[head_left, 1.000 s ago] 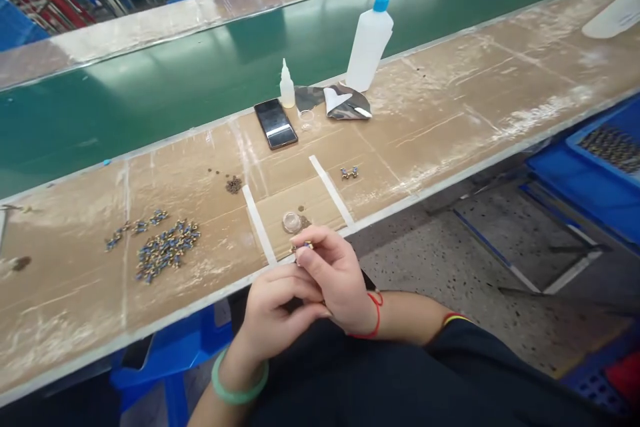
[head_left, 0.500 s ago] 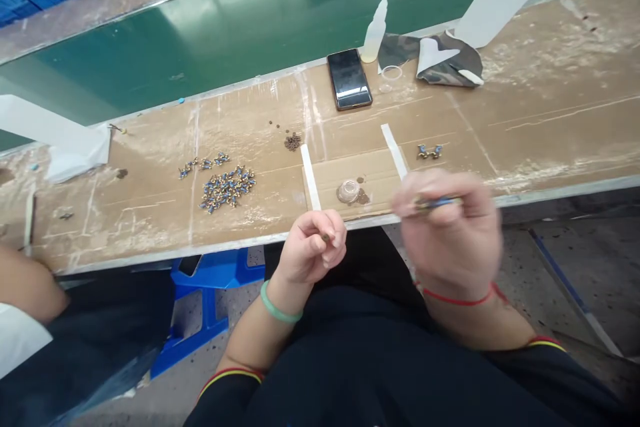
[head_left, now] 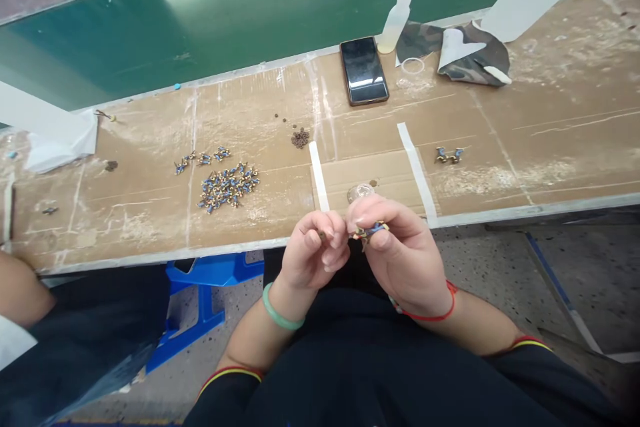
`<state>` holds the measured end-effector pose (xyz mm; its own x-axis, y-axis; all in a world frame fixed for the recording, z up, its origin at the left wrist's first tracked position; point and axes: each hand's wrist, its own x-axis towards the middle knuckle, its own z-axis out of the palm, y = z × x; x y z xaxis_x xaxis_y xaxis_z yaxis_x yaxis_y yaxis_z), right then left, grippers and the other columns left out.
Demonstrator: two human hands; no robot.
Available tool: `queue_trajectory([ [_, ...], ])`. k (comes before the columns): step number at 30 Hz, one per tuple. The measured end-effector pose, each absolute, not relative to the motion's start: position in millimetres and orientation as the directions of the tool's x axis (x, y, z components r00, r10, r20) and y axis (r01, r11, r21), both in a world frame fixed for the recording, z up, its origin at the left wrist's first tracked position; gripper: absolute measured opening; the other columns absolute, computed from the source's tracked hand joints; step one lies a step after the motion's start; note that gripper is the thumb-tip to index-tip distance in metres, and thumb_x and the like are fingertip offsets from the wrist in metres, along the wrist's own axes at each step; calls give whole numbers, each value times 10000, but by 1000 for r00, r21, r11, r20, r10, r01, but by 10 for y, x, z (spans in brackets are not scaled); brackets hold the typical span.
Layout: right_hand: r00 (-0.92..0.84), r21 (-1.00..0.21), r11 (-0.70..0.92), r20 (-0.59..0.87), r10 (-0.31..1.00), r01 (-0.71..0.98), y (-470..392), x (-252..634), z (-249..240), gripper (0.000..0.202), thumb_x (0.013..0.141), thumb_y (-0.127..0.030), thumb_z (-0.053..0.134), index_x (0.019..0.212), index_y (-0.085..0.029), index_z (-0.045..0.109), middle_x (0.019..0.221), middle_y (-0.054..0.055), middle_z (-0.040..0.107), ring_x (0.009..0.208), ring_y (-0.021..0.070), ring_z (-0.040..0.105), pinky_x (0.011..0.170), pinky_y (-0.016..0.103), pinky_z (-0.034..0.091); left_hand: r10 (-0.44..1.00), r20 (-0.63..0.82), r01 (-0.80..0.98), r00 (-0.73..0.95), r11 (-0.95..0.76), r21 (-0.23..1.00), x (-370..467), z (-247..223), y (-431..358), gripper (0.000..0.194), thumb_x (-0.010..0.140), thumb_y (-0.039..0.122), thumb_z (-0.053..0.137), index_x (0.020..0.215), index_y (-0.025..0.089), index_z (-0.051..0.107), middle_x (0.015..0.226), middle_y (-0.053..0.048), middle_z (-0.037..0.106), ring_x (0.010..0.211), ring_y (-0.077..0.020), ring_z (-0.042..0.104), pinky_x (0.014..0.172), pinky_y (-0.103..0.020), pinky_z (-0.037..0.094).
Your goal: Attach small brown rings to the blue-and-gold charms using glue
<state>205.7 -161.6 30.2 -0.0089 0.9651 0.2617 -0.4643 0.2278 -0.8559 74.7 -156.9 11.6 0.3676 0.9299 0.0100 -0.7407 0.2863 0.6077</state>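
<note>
Just over the table's front edge, my left hand [head_left: 314, 250] pinches a tiny brown disc [head_left: 323, 235] between thumb and fingertips. Close against it on the right, my right hand [head_left: 403, 260] grips a small blue and gold figure [head_left: 370, 231]. The fingertips of both hands almost meet. Behind them a small clear dish [head_left: 361, 192] is partly covered by my right hand. A heap of similar blue and gold figures [head_left: 227, 187] lies to the left on the table. Small brown discs [head_left: 301, 139] are piled behind my left hand. Two more figures [head_left: 449, 155] rest to the right.
A phone [head_left: 364, 71], a pointed squeeze bottle [head_left: 396, 23] and a camouflage cloth [head_left: 474, 57] are at the back. White strips [head_left: 416, 170] cross the cardboard table top [head_left: 260, 100]. Another person's arm [head_left: 23, 290] is at the far left, near a blue stool [head_left: 215, 271].
My right hand has come left and in beside my left hand, bringing the figure with it. The view has shifted a little; my left hand keeps its pinch.
</note>
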Motion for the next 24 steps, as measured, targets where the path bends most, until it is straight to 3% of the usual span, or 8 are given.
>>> queue_trajectory([
  [4, -42, -875, 205, 248, 968, -439, -1623, 2067, 311, 120, 1004, -473, 854, 1004, -354, 860, 840, 6, 741, 756, 184, 702, 681, 358, 594, 925, -22, -765, 379, 326, 556, 772, 45, -1579, 651, 872, 672, 891, 673, 198, 491, 629, 85, 431, 389, -8, 231, 344, -130, 265],
  [9, -54, -883, 223, 268, 962, -413, -1627, 2072, 330, 113, 1027, -464, 832, 1023, -355, 861, 839, 2, 746, 769, 177, 718, 699, 351, 600, 917, -7, -780, 398, 342, 524, 778, 59, -1582, 654, 904, 647, 875, 658, 199, 467, 610, 89, 411, 374, -10, 225, 338, -134, 263],
  [16, -31, -913, 218, 243, 969, -344, -1616, 2165, 235, 177, 1002, -509, 848, 984, -333, 853, 773, -2, 709, 727, 181, 677, 691, 361, 575, 908, -1, -753, 420, 348, 559, 750, 115, -1557, 660, 917, 658, 863, 637, 201, 479, 578, 85, 426, 350, -21, 240, 326, -159, 257],
  [18, 48, -935, 266, 262, 964, -236, -1585, 2294, 164, 223, 994, -552, 841, 1002, -329, 851, 781, 10, 693, 755, 207, 664, 729, 399, 565, 904, 16, -755, 428, 347, 557, 718, 129, -1557, 597, 950, 613, 854, 659, 198, 538, 592, 78, 456, 361, -25, 249, 340, -164, 272],
  [21, 150, -918, 392, 398, 905, 65, -1492, 2543, 93, 226, 1004, -561, 820, 1036, -342, 864, 843, 35, 702, 838, 242, 666, 790, 438, 563, 901, 101, -779, 422, 303, 548, 645, 99, -1550, 491, 1023, 529, 806, 715, 190, 629, 623, 69, 489, 368, -21, 245, 355, -166, 292],
  [24, 85, -828, 428, 487, 869, 361, -1394, 2734, 91, 172, 1012, -513, 825, 999, -350, 877, 877, 33, 692, 866, 235, 666, 807, 431, 566, 901, 155, -793, 405, 262, 549, 580, -5, -1537, 423, 1065, 478, 767, 775, 181, 694, 661, 61, 517, 369, -10, 235, 356, -159, 298],
])
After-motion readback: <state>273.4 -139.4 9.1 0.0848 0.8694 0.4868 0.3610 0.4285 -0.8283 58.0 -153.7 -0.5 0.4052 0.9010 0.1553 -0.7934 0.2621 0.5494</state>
